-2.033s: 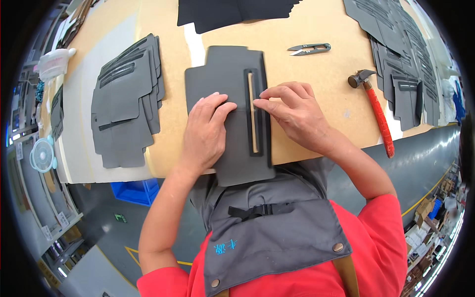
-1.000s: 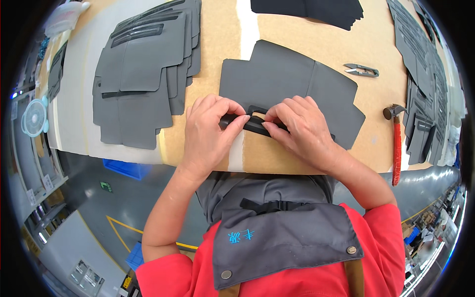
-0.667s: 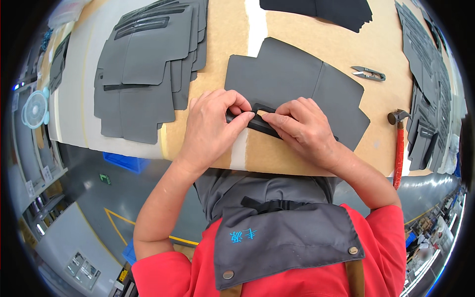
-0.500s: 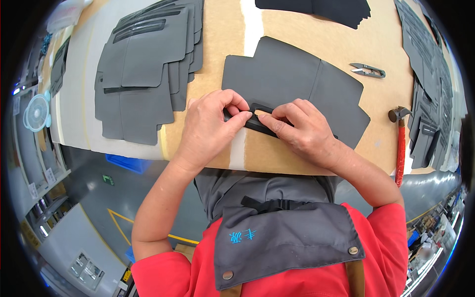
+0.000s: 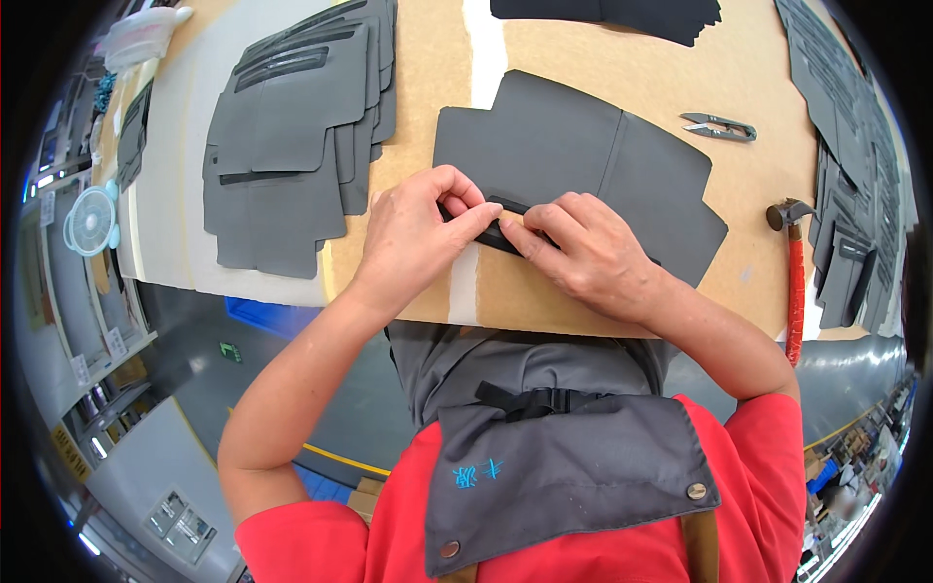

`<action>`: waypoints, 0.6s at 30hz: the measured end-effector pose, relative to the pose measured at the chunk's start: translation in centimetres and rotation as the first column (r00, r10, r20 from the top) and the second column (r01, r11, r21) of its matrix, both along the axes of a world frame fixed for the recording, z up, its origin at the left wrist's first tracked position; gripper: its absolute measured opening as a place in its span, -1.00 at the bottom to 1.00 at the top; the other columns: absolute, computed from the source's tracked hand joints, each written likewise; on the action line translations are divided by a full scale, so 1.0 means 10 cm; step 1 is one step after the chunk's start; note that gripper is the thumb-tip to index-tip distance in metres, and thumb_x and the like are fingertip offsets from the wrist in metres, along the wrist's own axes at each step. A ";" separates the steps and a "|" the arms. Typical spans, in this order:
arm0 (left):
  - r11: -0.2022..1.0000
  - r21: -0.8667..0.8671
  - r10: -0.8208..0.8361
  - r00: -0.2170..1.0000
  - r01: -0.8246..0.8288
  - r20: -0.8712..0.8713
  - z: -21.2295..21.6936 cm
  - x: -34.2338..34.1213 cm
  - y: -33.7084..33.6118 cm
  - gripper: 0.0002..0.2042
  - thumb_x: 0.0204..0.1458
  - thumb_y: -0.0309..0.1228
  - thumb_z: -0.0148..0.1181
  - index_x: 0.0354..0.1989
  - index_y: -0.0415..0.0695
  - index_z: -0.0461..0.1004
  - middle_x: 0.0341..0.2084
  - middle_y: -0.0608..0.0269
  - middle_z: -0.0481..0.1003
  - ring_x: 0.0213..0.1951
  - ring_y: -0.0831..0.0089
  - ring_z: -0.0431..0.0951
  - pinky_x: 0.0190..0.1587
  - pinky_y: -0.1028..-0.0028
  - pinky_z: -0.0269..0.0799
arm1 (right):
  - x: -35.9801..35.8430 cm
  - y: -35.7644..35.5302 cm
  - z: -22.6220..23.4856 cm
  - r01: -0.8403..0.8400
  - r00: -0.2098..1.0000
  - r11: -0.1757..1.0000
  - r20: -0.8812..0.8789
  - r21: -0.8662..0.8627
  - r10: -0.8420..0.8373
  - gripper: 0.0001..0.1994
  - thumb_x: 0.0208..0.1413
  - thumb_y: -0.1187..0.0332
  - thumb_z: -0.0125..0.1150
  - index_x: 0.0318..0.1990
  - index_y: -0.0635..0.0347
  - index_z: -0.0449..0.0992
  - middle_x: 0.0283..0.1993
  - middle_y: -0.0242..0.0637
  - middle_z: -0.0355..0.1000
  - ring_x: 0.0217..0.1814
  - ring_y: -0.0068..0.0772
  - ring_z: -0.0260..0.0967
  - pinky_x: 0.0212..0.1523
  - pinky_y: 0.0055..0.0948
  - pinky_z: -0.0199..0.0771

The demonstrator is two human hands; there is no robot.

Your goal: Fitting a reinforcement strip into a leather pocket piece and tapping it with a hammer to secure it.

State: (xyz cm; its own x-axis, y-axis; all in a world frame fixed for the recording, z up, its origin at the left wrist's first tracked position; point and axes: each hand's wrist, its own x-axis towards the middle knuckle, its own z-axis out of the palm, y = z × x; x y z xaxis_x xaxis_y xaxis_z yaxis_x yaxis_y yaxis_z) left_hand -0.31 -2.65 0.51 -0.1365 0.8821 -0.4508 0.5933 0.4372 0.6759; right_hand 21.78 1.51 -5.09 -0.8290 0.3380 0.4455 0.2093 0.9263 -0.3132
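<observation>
A dark grey cut panel (image 5: 559, 136) with stepped corners and a seam lies on the table in front of me. Along its near edge runs a glossy black strip (image 5: 501, 240) framing a narrow slot, partly covered by my fingers. My left hand (image 5: 413, 228) is closed, its thumb and forefinger pinching at the slot's left end. Beside it, my right hand (image 5: 588, 255) has its fingers curled, with the thumb and forefinger gripping the strip. The fingertips of the two hands nearly meet. Whatever small piece may lie between them cannot be made out.
Stacked grey panels (image 5: 292, 107) with black slots lie to the left, and more panels (image 5: 846, 185) along the right. Thread snips (image 5: 719, 127) and a red-handled hammer (image 5: 795, 282) rest on the right side. Black sheets (image 5: 622, 12) lie at the back; a small fan (image 5: 92, 222) stands far left.
My left fingertips have shifted slightly right, over the slot opening and closer to my right thumb. My left elbow has swung outward a little. The panel stays in place.
</observation>
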 end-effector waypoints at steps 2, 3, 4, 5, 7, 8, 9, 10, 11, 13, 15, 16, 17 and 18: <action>1.000 -0.012 -0.012 0.999 0.012 -0.033 0.01 0.03 0.01 -0.81 0.11 -0.32 0.42 -0.34 -0.18 0.59 -0.55 0.50 0.47 -0.47 0.72 0.33 -0.38 0.59 0.31 | 0.00 0.00 -0.02 0.006 1.000 1.000 -0.016 0.014 -0.006 -0.65 0.03 0.45 0.23 0.02 0.31 0.54 -0.22 -0.32 0.29 -0.20 -0.35 0.29 -0.18 -0.36 0.40; 0.999 -0.026 -0.024 0.998 0.023 -0.059 0.01 0.04 0.01 -0.81 0.11 -0.33 0.43 -0.35 -0.18 0.58 -0.55 0.50 0.45 -0.47 0.72 0.33 -0.38 0.59 0.31 | 0.00 0.00 -0.03 0.006 1.000 1.000 -0.013 0.016 -0.006 -0.64 0.03 0.45 0.22 0.02 0.32 0.54 -0.22 -0.32 0.29 -0.21 -0.35 0.29 -0.19 -0.37 0.40; 0.999 -0.026 -0.029 0.997 0.027 -0.065 0.00 0.03 0.02 -0.81 0.11 -0.33 0.43 -0.35 -0.18 0.58 -0.55 0.50 0.45 -0.47 0.72 0.33 -0.38 0.59 0.31 | 0.01 0.00 -0.03 0.006 1.000 1.000 -0.010 0.019 -0.006 -0.64 0.03 0.45 0.22 0.02 0.32 0.54 -0.23 -0.32 0.29 -0.21 -0.35 0.28 -0.20 -0.37 0.40; 0.999 -0.026 -0.033 0.997 0.031 -0.063 -0.02 0.02 0.02 -0.81 0.11 -0.34 0.43 -0.35 -0.18 0.58 -0.55 0.50 0.43 -0.46 0.72 0.33 -0.38 0.60 0.31 | 0.01 0.00 -0.03 0.013 1.000 1.000 -0.015 0.018 -0.013 -0.64 0.03 0.45 0.22 0.02 0.32 0.54 -0.23 -0.32 0.29 -0.21 -0.35 0.28 -0.20 -0.37 0.40; 0.999 -0.027 -0.045 0.997 0.043 -0.065 -0.05 -0.01 0.02 -0.81 0.10 -0.35 0.43 -0.34 -0.19 0.57 -0.55 0.51 0.42 -0.45 0.73 0.33 -0.37 0.60 0.31 | 0.00 0.00 -0.03 -0.005 1.000 1.000 -0.030 0.015 0.005 -0.64 0.02 0.45 0.22 0.01 0.34 0.55 -0.26 -0.31 0.28 -0.23 -0.36 0.28 -0.23 -0.39 0.40; 0.999 -0.030 -0.034 0.999 0.033 -0.034 -0.07 -0.02 0.02 -0.82 0.10 -0.36 0.43 -0.34 -0.18 0.57 -0.55 0.51 0.41 -0.45 0.73 0.32 -0.37 0.61 0.31 | 0.01 -0.01 -0.03 0.001 0.999 1.000 -0.035 0.014 -0.001 -0.64 0.02 0.45 0.22 0.01 0.34 0.55 -0.26 -0.31 0.28 -0.23 -0.36 0.28 -0.23 -0.39 0.40; 0.999 -0.034 -0.024 1.000 0.024 -0.002 -0.07 -0.03 0.02 -0.83 0.10 -0.37 0.43 -0.33 -0.18 0.57 -0.54 0.52 0.41 -0.45 0.73 0.32 -0.37 0.61 0.30 | 0.01 -0.01 -0.03 0.001 1.000 1.000 -0.013 -0.005 -0.001 -0.60 0.00 0.46 0.24 0.05 0.33 0.56 -0.19 -0.30 0.34 -0.21 -0.34 0.33 -0.19 -0.37 0.44; 0.999 -0.035 -0.030 1.000 0.029 -0.006 -0.06 -0.03 0.02 -0.83 0.10 -0.37 0.43 -0.33 -0.18 0.57 -0.54 0.52 0.41 -0.45 0.73 0.32 -0.37 0.61 0.30 | 0.02 -0.02 -0.03 0.001 1.000 1.000 0.008 -0.023 0.000 -0.57 -0.02 0.48 0.25 0.08 0.31 0.57 -0.13 -0.28 0.41 -0.19 -0.32 0.38 -0.15 -0.36 0.48; 0.998 -0.054 -0.026 0.999 0.025 -0.018 -0.04 -0.02 0.03 -0.83 0.09 -0.37 0.43 -0.33 -0.17 0.57 -0.54 0.53 0.41 -0.45 0.73 0.31 -0.37 0.62 0.30 | 0.01 -0.02 -0.03 0.006 1.000 1.000 0.005 -0.023 -0.006 -0.57 -0.02 0.48 0.25 0.08 0.31 0.57 -0.13 -0.28 0.41 -0.19 -0.32 0.38 -0.15 -0.36 0.48; 0.997 -0.073 -0.026 0.999 0.024 -0.032 -0.03 -0.03 0.04 -0.83 0.09 -0.37 0.43 -0.33 -0.17 0.57 -0.54 0.54 0.41 -0.45 0.73 0.31 -0.38 0.62 0.29 | 0.01 -0.02 -0.05 0.001 1.000 1.000 -0.002 -0.012 -0.001 -0.58 -0.01 0.48 0.25 0.07 0.32 0.56 -0.13 -0.27 0.41 -0.21 -0.33 0.36 -0.16 -0.36 0.48; 0.995 -0.105 -0.005 1.000 0.002 -0.028 -0.02 -0.04 0.05 -0.82 0.01 -0.33 0.41 -0.34 -0.18 0.60 -0.51 0.36 0.55 -0.42 0.57 0.51 -0.29 0.46 0.47 | 0.01 -0.03 -0.05 0.005 1.000 1.000 -0.004 -0.009 -0.005 -0.58 -0.01 0.47 0.25 0.07 0.32 0.56 -0.13 -0.27 0.41 -0.21 -0.33 0.36 -0.17 -0.36 0.48; 0.995 -0.104 -0.006 1.000 0.003 -0.030 -0.01 -0.04 0.05 -0.82 0.01 -0.33 0.41 -0.34 -0.18 0.60 -0.51 0.36 0.55 -0.42 0.57 0.51 -0.29 0.46 0.47 | 0.01 -0.03 -0.05 0.004 1.000 1.000 -0.005 -0.006 -0.004 -0.59 0.00 0.47 0.26 0.07 0.32 0.56 -0.14 -0.27 0.41 -0.22 -0.33 0.35 -0.17 -0.36 0.48; 0.994 -0.108 -0.013 0.999 0.009 -0.032 0.00 -0.04 0.05 -0.82 0.01 -0.34 0.41 -0.34 -0.18 0.60 -0.51 0.36 0.55 -0.42 0.57 0.51 -0.29 0.47 0.47 | 0.01 -0.03 -0.05 0.006 1.000 1.000 -0.006 -0.005 -0.006 -0.59 0.00 0.47 0.26 0.07 0.32 0.56 -0.14 -0.27 0.41 -0.22 -0.33 0.35 -0.17 -0.36 0.48; 0.994 -0.112 -0.018 0.999 0.014 -0.034 0.01 -0.03 0.06 -0.82 0.01 -0.34 0.41 -0.33 -0.18 0.60 -0.51 0.36 0.55 -0.42 0.58 0.51 -0.29 0.47 0.47 | 0.01 -0.03 -0.05 0.005 1.000 1.000 -0.005 -0.001 -0.005 -0.59 0.00 0.47 0.26 0.08 0.32 0.56 -0.14 -0.27 0.41 -0.21 -0.33 0.35 -0.17 -0.36 0.48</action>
